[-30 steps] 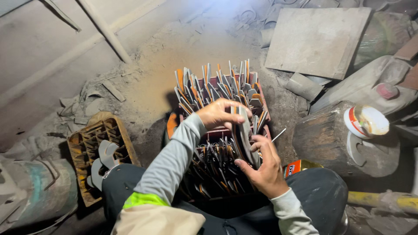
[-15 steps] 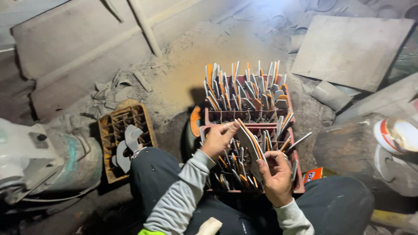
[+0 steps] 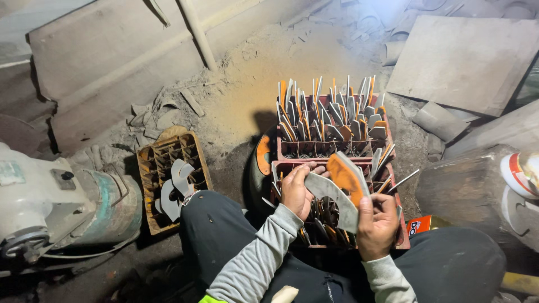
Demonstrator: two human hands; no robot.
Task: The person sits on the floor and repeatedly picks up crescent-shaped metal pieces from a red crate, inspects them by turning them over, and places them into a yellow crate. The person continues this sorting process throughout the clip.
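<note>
- Hands: the left hand (image 3: 296,192) and right hand (image 3: 377,224) have their fingers closed on a curved grey blade (image 3: 332,197), held above the near red crate (image 3: 394,235).
- Far crate (image 3: 292,149) looks packed with upright blades; the near one seems partly filled.
- Brown crate (image 3: 147,168) holds few.

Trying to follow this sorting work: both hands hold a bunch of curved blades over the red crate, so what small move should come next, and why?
Probably lower the blades into a free slot of the near crate. Both the left hand and the right hand hold them just above it, and that crate looks less full than the far crate.
</note>
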